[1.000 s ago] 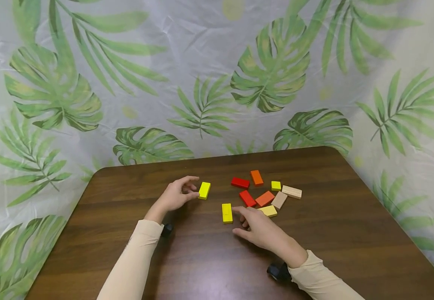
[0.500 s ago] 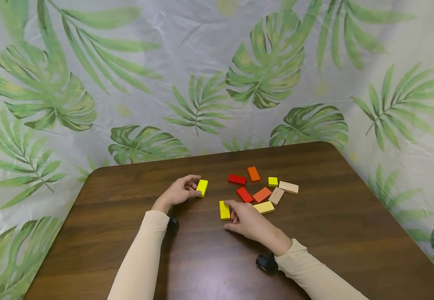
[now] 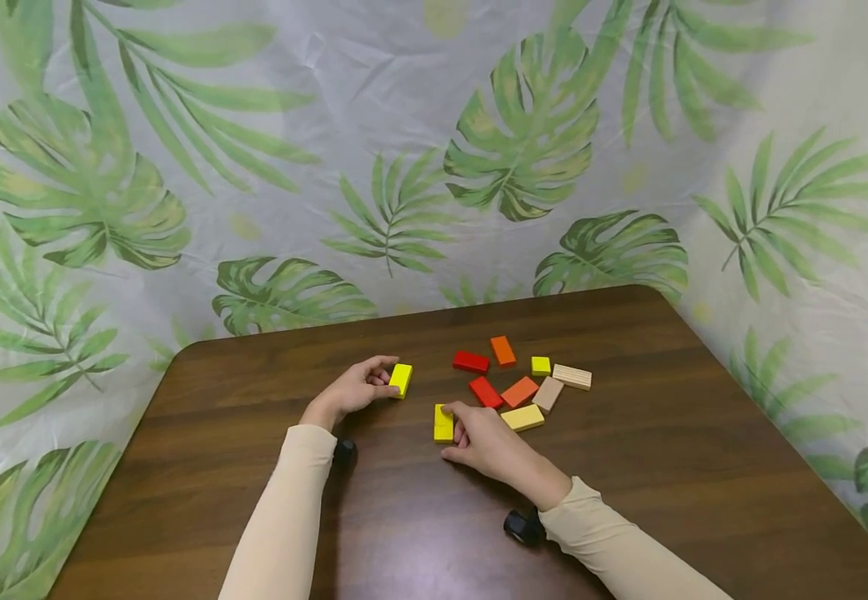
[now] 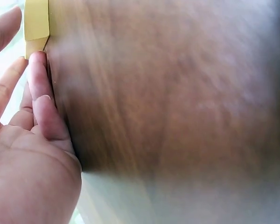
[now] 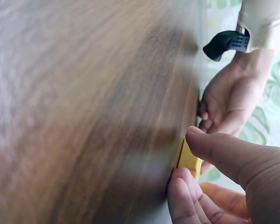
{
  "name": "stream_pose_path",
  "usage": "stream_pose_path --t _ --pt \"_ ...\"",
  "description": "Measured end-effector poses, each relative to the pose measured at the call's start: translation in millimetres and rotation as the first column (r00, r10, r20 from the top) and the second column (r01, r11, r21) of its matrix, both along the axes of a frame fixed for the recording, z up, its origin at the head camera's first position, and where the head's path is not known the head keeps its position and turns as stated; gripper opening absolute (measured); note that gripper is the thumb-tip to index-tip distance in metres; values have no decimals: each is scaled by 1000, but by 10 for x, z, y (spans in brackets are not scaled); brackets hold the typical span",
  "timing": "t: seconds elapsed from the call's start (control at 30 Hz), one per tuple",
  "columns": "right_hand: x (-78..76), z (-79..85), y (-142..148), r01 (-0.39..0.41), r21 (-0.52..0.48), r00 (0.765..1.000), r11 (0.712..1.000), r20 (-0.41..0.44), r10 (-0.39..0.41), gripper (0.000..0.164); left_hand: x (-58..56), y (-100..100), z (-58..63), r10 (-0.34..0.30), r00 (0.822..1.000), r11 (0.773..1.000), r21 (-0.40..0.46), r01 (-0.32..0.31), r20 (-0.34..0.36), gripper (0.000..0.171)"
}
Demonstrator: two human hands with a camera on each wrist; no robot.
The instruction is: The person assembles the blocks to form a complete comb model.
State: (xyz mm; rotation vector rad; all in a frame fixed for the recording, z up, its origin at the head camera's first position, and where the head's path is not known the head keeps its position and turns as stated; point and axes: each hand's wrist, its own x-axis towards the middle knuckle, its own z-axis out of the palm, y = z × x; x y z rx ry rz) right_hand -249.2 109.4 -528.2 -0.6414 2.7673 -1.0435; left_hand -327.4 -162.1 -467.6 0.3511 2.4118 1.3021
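Observation:
My left hand (image 3: 354,387) is at a bright yellow block (image 3: 401,379) lying on the left. Its thumb overlaps the near corner and its index finger reaches the far one. In the left wrist view, fingertips touch the end of this yellow block (image 4: 36,21). Closer to me, my right hand (image 3: 489,442) pinches another yellow block (image 3: 444,423), which has a faint line across its middle. The index fingertip overlaps its far right corner, and the thumb is at the near end. The right wrist view shows the yellow block (image 5: 190,158) between thumb and fingers.
Right of the hands lie red blocks (image 3: 471,361), orange blocks (image 3: 519,391), a small yellow block (image 3: 540,365), a striped wooden block (image 3: 572,377), a tan block (image 3: 549,394) and a pale yellow block (image 3: 523,417). Behind the brown table (image 3: 253,483) hangs a leaf-patterned cloth (image 3: 373,100).
My right hand has moved left until its finger and thumb are at the nearer yellow block. The left hand has moved slightly right onto its yellow block. The view has shifted a little.

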Motion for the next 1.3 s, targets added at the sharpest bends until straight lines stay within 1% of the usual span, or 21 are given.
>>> stream_pose_path --t 0.13,0.27,0.37,0.47,0.53,0.6,0.67,0.7,0.77,0.87,1.1,1.3 --pt "15 -10 -7 1 -14 1000 1000 -6 -1 69 10 -2 1 -9 1000 1000 -2 9 4 62" --pt "59 74 -9 -22 -40 999 999 -37 20 67 -7 -2 -1 -5 1000 1000 -2 5 0 61" --pt "120 223 -25 -29 -49 999 998 -42 27 65 -10 -6 6 -6 1000 1000 0 6 -9 61" --pt "126 253 -30 -35 -35 998 999 -48 34 64 -7 -8 8 -5 1000 1000 0 5 -13 61" --pt "105 207 -27 -29 -32 999 999 -40 28 65 -3 -7 7 -5 1000 1000 0 5 -12 61" --pt "43 81 -13 -25 -16 999 1000 -45 25 66 2 -3 6 -4 1000 1000 1 4 -9 61" --pt "9 26 -13 -5 -1 1000 1000 -28 5 67 10 0 10 -5 1000 1000 3 5 -6 62" --pt "-14 -21 -8 -1 10 1000 1000 -29 1 68 13 0 11 -4 1000 1000 4 4 -6 62" --pt "-38 -59 -6 4 32 999 999 -33 -3 68 22 3 11 0 1000 1000 9 0 -4 63" --pt "-36 -49 -12 2 41 999 999 -32 -1 67 34 2 2 8 1000 1000 14 -8 -2 65" --pt "-43 -48 -12 -6 39 999 999 -53 8 66 19 -7 -38 8 1000 1000 18 -8 -19 67" --pt "-69 -70 -5 -10 29 999 1000 -33 11 65 22 -31 -37 4 1000 1000 31 -3 -21 67"
